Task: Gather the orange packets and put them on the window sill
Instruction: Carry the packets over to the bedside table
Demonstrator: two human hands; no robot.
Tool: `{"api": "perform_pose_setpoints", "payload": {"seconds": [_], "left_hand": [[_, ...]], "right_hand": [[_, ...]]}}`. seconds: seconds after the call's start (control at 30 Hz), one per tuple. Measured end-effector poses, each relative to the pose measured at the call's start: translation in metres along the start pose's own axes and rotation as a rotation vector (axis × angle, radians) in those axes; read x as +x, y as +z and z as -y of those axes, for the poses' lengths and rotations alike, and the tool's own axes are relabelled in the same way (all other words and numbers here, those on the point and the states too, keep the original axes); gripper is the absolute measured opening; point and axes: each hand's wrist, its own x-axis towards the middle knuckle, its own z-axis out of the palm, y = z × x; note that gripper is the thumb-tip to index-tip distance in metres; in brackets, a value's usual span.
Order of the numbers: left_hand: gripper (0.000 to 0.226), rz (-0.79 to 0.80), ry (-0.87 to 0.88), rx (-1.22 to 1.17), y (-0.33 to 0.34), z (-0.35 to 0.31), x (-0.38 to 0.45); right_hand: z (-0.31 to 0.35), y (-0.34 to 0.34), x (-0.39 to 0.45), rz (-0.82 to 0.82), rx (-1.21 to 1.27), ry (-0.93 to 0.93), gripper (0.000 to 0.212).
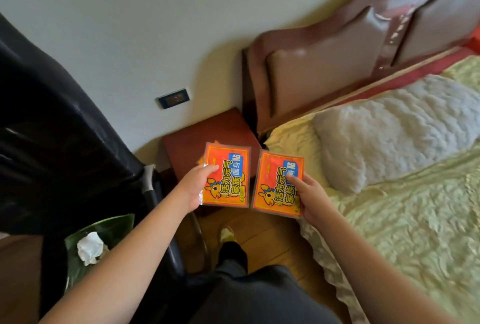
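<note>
I hold two orange packets with yellow lettering and a cartoon animal, one in each hand, side by side above a brown bedside table (pixel 187 142). My left hand (pixel 194 188) grips the left packet (pixel 228 175) by its left edge, thumb on top. My right hand (pixel 311 199) grips the right packet (pixel 278 183) by its lower right edge. A sliver of more orange material (pixel 201 160) peeks out from behind the left packet, on the table. No window sill is in view.
A bed with a cream quilt (pixel 402 219) and white pillow (pixel 394 126) lies at right, under a padded brown headboard (pixel 324 69). At left are a black chair (pixel 39 142) and a green-lined bin (pixel 96 240) with crumpled tissue. Wooden floor and my leg are below.
</note>
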Motion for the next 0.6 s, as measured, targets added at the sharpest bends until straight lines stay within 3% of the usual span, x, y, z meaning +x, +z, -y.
{"api": "perform_pose_setpoints", "payload": {"seconds": [0.27, 0.6], "left_hand": [[0.019, -0.023, -0.032, -0.054, -0.056, -0.038, 0.072], [0.026, -0.263, -0.046, -0.272, -0.086, -0.042, 0.126]], "right_hand": [[0.034, 0.072, 0.086, 0.031, -0.117, 0.049, 0.015], [0.052, 0.111, 0.187, 0.137, -0.305, 0.142, 0.028]]}}
